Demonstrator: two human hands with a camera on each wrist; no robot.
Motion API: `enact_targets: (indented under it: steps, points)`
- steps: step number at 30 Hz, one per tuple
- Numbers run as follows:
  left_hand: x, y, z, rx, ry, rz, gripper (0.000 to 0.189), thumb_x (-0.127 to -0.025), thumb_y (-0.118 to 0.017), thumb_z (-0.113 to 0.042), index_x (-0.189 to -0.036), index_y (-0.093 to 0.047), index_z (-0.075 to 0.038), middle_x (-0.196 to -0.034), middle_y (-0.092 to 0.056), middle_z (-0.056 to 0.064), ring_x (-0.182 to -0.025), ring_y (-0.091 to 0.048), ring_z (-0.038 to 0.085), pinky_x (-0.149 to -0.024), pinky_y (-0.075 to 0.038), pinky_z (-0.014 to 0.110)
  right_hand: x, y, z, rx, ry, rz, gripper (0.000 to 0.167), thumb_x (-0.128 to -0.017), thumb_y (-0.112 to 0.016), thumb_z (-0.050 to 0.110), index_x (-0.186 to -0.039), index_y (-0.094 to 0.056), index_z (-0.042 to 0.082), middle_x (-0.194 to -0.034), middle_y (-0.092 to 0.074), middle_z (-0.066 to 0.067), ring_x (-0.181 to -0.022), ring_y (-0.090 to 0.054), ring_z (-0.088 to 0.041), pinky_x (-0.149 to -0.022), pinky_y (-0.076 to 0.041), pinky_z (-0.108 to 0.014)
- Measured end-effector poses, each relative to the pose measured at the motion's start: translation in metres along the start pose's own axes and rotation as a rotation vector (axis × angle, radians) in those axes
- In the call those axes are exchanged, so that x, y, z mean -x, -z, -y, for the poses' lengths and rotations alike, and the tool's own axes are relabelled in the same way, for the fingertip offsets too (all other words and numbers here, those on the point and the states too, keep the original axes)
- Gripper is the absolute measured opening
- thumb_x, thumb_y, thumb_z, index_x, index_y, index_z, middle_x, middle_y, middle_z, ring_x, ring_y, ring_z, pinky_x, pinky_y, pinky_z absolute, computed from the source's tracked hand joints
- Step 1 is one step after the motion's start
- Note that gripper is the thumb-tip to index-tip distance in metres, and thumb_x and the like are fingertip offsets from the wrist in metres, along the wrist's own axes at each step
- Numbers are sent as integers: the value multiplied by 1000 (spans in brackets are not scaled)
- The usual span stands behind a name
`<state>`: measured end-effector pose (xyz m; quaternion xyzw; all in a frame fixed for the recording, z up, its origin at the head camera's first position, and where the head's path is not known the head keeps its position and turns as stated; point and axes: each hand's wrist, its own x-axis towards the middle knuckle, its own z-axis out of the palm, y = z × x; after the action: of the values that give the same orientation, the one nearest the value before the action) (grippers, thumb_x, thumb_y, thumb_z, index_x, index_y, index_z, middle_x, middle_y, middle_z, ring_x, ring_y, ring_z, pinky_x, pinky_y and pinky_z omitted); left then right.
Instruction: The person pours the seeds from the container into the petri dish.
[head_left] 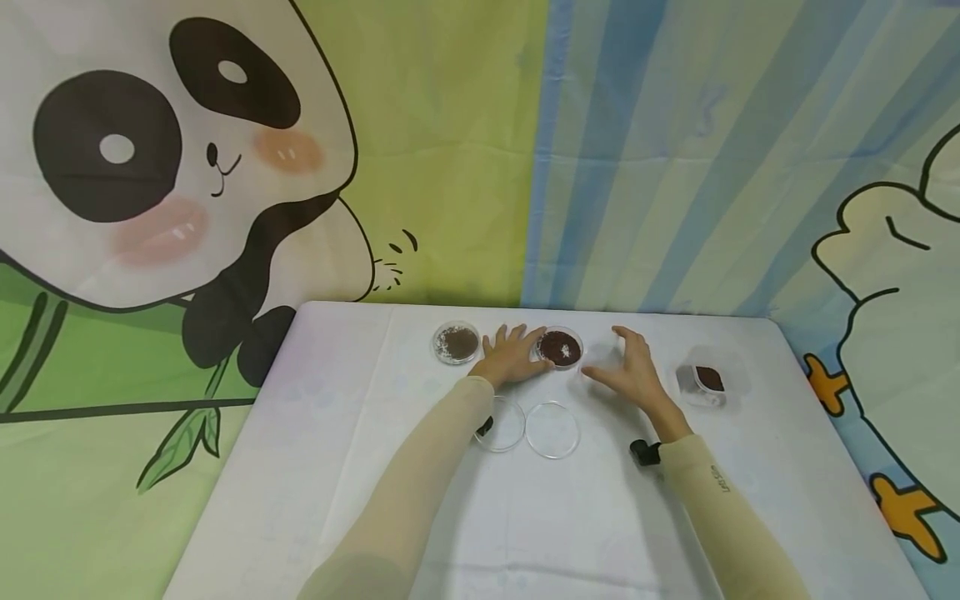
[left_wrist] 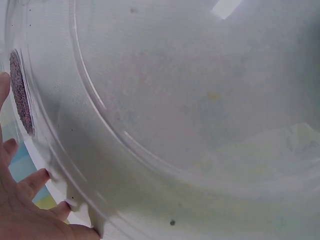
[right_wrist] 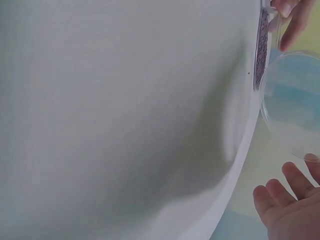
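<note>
A petri dish of dark reddish-brown grains with white bits [head_left: 561, 350] lies near the table's back edge. My left hand [head_left: 513, 354] spans its left rim between thumb and index finger, the other fingers spread on the cloth. To its right, my right hand [head_left: 632, 373] has thumb and index finger wide apart. In the right wrist view, a clear round petri dish lid [right_wrist: 290, 107] stands out between the hands, its lower edge at a right fingertip; the thumb is out of that frame. A second petri dish of brown-grey grains [head_left: 457, 342] lies left of my left hand.
Two clear round dish halves [head_left: 552, 430] lie side by side nearer me, one partly under my left wrist. A small clear container with dark contents [head_left: 708, 380] sits at the right. The white-covered table [head_left: 570, 533] meets a cartoon-printed cloth backdrop [head_left: 450, 150] behind.
</note>
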<state>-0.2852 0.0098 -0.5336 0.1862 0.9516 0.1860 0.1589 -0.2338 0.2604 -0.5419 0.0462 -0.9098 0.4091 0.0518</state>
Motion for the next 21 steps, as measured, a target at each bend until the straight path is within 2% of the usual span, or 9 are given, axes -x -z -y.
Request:
enact_targets:
  steps: [8, 16, 21]
  points:
    - [-3, -1, 3, -26, 8, 0, 75, -94, -54, -64, -159, -27, -37, -164, -24, 5, -149, -10, 42, -112, -9, 69, -8, -10, 12, -68, -2, 23, 101, -77, -88, 29, -153, -28, -2, -150, -34, -28, -138, -33, -46, -107, -31, -63]
    - [-3, -3, 3, -27, -2, -2, 79, -92, -52, -69, -159, -26, -37, -164, -23, 8, -148, -10, 45, -111, -9, 71, -19, -21, 23, -162, 40, 71, 100, -82, -85, 28, -156, -23, 1, -155, -32, -23, -139, -35, -42, -108, -35, -58]
    - [-4, -3, 4, -19, -4, -8, 77, -93, -53, -67, -159, -26, -38, -164, -23, 8, -148, -10, 45, -111, -8, 72, -25, -27, 27, -167, 48, 93, 100, -83, -85, 30, -156, -23, 0, -156, -31, -22, -138, -36, -43, -106, -37, -59]
